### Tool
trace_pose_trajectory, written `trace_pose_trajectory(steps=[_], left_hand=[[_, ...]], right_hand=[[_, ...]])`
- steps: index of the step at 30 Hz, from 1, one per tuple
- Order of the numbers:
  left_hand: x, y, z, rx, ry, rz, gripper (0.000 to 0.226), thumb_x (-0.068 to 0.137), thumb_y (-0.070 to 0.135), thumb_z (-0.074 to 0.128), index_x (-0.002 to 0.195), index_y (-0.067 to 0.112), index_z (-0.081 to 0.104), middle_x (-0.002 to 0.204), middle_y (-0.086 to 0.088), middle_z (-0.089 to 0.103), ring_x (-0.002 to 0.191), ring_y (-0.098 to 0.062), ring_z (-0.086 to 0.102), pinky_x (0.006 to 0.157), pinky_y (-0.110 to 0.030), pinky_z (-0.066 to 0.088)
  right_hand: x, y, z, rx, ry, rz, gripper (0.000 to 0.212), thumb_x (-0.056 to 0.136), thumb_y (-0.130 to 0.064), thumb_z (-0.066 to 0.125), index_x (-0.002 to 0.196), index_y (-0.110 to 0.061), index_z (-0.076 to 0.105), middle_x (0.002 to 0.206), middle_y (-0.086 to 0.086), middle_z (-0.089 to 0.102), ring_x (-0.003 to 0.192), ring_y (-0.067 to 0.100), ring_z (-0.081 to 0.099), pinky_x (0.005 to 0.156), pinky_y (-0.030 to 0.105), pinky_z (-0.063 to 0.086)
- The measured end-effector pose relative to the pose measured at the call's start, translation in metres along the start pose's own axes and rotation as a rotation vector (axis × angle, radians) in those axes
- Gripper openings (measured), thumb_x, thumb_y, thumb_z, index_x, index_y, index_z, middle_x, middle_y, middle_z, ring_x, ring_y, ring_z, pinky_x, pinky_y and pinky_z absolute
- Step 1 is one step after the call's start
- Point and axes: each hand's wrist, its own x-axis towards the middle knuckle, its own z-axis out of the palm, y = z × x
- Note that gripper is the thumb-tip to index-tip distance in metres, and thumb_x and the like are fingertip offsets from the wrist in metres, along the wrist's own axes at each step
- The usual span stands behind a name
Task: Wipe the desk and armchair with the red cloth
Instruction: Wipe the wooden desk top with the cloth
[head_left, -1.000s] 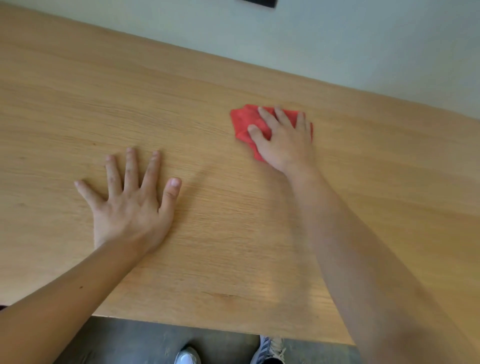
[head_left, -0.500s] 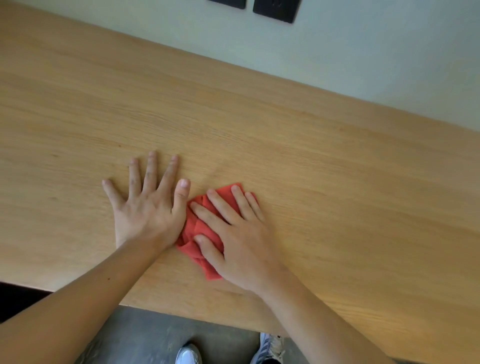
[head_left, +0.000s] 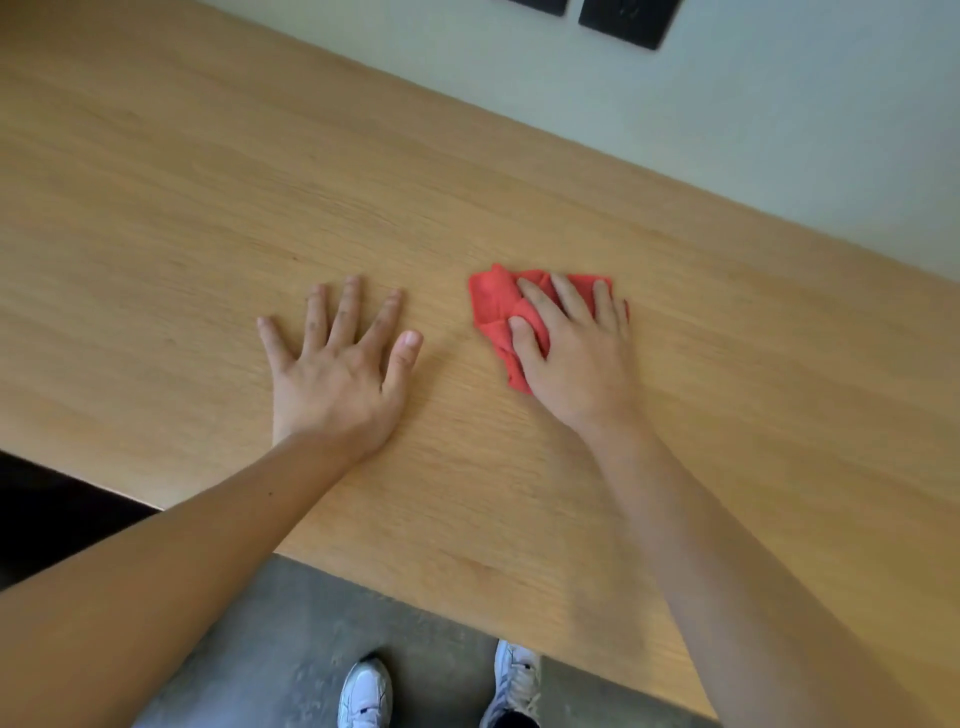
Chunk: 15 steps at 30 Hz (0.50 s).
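1. Your right hand (head_left: 574, 358) lay flat on the red cloth (head_left: 498, 317), fingers (head_left: 571, 299) spread a little and pressing it down rather than clamped around it.
2. The cloth sat bunched on the desk (head_left: 208, 182), near the middle of the wood and well apart from the near edge.
3. Your left hand (head_left: 337, 374) rested palm-down on bare wood beside it, fingers splayed wide, holding nothing and not touching the cloth.
4. The cloth looked soft, thin and light, so I judged it would crumple and slide under a loose palm; you would do best to keep a flat palm over its folded centre.
5. No armchair showed, so that part was likely still to do.
6. No brand, label or writing could be read on the cloth, the desk or your white shoes (head_left: 366, 693).
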Motion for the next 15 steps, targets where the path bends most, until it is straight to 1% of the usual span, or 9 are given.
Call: trace_pose_trajectory(steps=[2, 4, 6, 8, 9, 11, 12, 15], left_hand=[[-0.002, 0.0, -0.004, -0.02, 0.006, -0.004, 0.072, 0.094, 0.067, -0.01, 0.155, 0.043, 0.018, 0.168, 0.002, 0.012, 0.155, -0.025, 0.001, 0.117, -0.067, -0.001], [-0.003, 0.001, -0.005, -0.101, 0.028, 0.032, 0.073, 0.096, 0.064, -0.006, 0.15, 0.039, 0.036, 0.165, 0.002, 0.025, 0.154, -0.023, 0.009, 0.118, -0.065, 0.001], [-0.009, 0.001, -0.009, -0.199, 0.067, 0.04, 0.075, 0.097, 0.062, -0.001, 0.142, 0.033, 0.051, 0.159, 0.002, 0.037, 0.153, -0.018, 0.018, 0.12, -0.061, 0.002], [-0.016, 0.0, -0.011, -0.283, 0.091, 0.034, 0.074, 0.099, 0.059, 0.005, 0.137, 0.026, 0.059, 0.155, 0.0, 0.045, 0.151, -0.015, 0.025, 0.123, -0.054, 0.005], [-0.02, 0.0, -0.012, -0.318, 0.1, 0.02, 0.073, 0.099, 0.057, 0.007, 0.135, 0.023, 0.061, 0.153, -0.001, 0.047, 0.15, -0.014, 0.027, 0.124, -0.05, 0.006], [-0.032, 0.0, -0.011, -0.384, 0.115, -0.02, 0.071, 0.1, 0.053, 0.011, 0.134, 0.018, 0.063, 0.152, -0.001, 0.049, 0.149, -0.013, 0.029, 0.125, -0.042, 0.009], [-0.04, 0.001, -0.01, -0.41, 0.115, -0.043, 0.07, 0.101, 0.051, 0.012, 0.135, 0.017, 0.062, 0.152, -0.001, 0.049, 0.149, -0.013, 0.029, 0.125, -0.039, 0.01], [-0.069, 0.005, -0.009, -0.509, 0.072, -0.108, 0.062, 0.103, 0.047, 0.019, 0.138, 0.014, 0.058, 0.153, -0.002, 0.046, 0.149, -0.015, 0.028, 0.124, -0.033, 0.014]], right_hand=[[-0.046, -0.011, -0.002, -0.033, -0.042, -0.096, 0.061, 0.095, -0.068, 0.027, 0.148, -0.04, 0.04, 0.16, 0.001, 0.038, 0.146, 0.046, 0.027, 0.121, 0.058, 0.016], [-0.083, -0.021, -0.003, -0.053, -0.115, -0.151, 0.077, 0.087, -0.081, 0.025, 0.15, -0.038, 0.035, 0.162, 0.003, 0.033, 0.148, 0.046, 0.021, 0.122, 0.059, 0.011], [-0.107, -0.032, -0.006, -0.058, -0.172, -0.211, 0.093, 0.079, -0.09, 0.027, 0.153, -0.034, 0.032, 0.164, 0.005, 0.027, 0.149, 0.047, 0.016, 0.122, 0.06, 0.007], [-0.127, -0.04, -0.009, -0.052, -0.208, -0.254, 0.096, 0.077, -0.091, 0.031, 0.154, -0.032, 0.032, 0.164, 0.007, 0.026, 0.15, 0.047, 0.015, 0.122, 0.061, 0.007], [-0.136, -0.042, -0.013, -0.04, -0.213, -0.276, 0.091, 0.08, -0.086, 0.036, 0.153, -0.03, 0.035, 0.163, 0.008, 0.029, 0.149, 0.047, 0.018, 0.122, 0.061, 0.009], [-0.152, -0.049, -0.016, 0.021, -0.185, -0.31, 0.074, 0.085, -0.069, 0.049, 0.147, -0.026, 0.047, 0.158, 0.009, 0.04, 0.147, 0.046, 0.027, 0.12, 0.061, 0.018], [-0.159, -0.052, -0.015, 0.069, -0.161, -0.329, 0.067, 0.085, -0.06, 0.054, 0.142, -0.024, 0.054, 0.154, 0.01, 0.046, 0.145, 0.045, 0.032, 0.118, 0.061, 0.022], [-0.177, -0.062, -0.014, 0.203, -0.109, -0.379, 0.049, 0.081, -0.04, 0.066, 0.126, -0.02, 0.066, 0.136, 0.006, 0.064, 0.134, 0.042, 0.049, 0.117, 0.054, 0.026]])
